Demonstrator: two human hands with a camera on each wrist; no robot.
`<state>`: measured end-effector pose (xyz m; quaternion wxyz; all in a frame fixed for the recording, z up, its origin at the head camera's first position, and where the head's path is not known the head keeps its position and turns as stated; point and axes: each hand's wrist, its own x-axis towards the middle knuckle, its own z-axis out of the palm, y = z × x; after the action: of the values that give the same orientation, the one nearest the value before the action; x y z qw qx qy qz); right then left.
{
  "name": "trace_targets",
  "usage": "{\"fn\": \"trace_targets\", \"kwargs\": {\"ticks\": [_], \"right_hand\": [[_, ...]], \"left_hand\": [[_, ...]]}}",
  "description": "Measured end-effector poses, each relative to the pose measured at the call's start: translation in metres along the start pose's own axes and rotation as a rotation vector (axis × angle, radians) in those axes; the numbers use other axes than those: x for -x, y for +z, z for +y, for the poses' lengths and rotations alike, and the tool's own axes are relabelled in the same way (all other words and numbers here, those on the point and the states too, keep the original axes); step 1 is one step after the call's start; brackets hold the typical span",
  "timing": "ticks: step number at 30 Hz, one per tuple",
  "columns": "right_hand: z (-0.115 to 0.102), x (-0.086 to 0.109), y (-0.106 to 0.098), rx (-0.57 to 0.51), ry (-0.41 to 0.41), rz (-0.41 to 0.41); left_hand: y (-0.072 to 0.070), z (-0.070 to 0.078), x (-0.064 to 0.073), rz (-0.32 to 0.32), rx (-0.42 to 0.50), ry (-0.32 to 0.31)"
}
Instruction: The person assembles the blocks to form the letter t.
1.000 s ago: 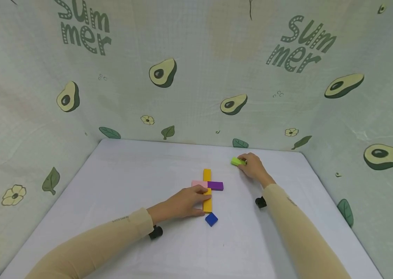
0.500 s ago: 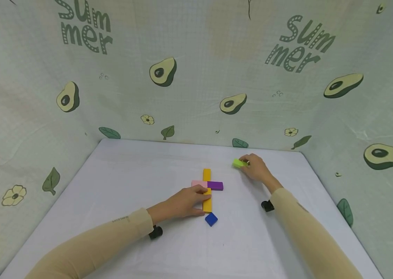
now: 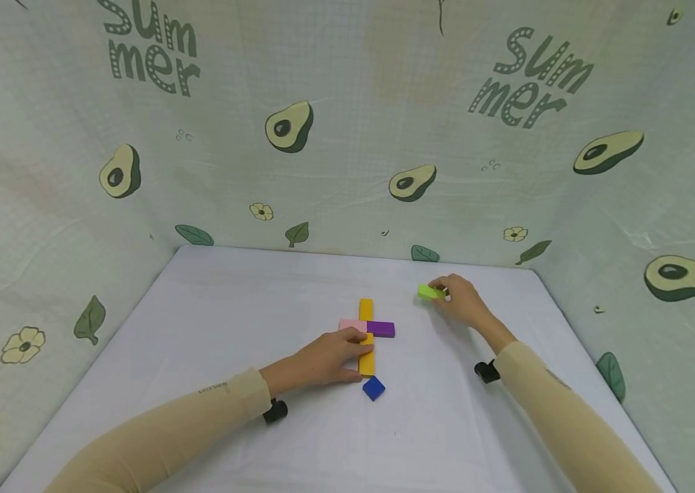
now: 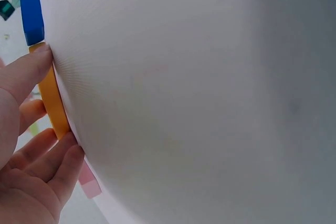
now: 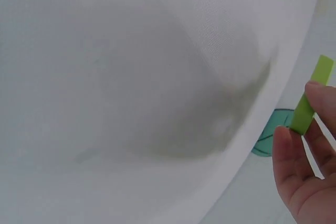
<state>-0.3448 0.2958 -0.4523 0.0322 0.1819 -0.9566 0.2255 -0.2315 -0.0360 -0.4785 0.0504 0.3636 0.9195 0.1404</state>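
A lime-green block (image 3: 431, 292) is pinched between thumb and fingers of my right hand (image 3: 461, 301), held just above the far right of the table; the right wrist view shows its long side (image 5: 303, 113). My left hand (image 3: 322, 359) spans the near yellow block (image 3: 366, 364), thumb at its near end and fingers toward its far end. Beyond it lie a pink block (image 3: 350, 324) and a purple block (image 3: 381, 329) end to end, crosswise. Another yellow block (image 3: 365, 308) points away behind them. A blue block (image 3: 374, 388) sits turned like a diamond at the near end.
A white cloth covers the table (image 3: 248, 287), and patterned fabric walls (image 3: 347, 137) rise along its back and sides. Small black devices hang beneath the left wrist (image 3: 276, 411) and the right wrist (image 3: 486, 371).
My right hand has drawn the lime-green block slightly to the right and toward me. My left hand and the blocks on the table keep their places.
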Motion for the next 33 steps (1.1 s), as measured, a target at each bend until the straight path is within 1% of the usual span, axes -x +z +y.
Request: {"fn": "trace_targets", "kwargs": {"ticks": [5,14,18,22,33], "right_hand": [[-0.005,0.007,-0.004,-0.004,-0.029,0.004],[-0.012,0.019,-0.010,-0.023,-0.109,0.001],[-0.014,0.024,-0.012,-0.022,-0.126,-0.002],[-0.018,0.032,-0.014,-0.026,-0.125,-0.009],[-0.024,0.052,-0.016,-0.052,-0.162,-0.015]], "left_hand": [[0.000,0.000,0.000,0.001,0.002,-0.002],[0.001,-0.001,-0.005,0.003,0.007,-0.011],[0.001,-0.001,-0.007,0.007,0.000,-0.011],[0.000,0.000,-0.006,0.005,-0.010,-0.009],[-0.001,0.003,-0.007,-0.001,0.004,-0.010]]}}
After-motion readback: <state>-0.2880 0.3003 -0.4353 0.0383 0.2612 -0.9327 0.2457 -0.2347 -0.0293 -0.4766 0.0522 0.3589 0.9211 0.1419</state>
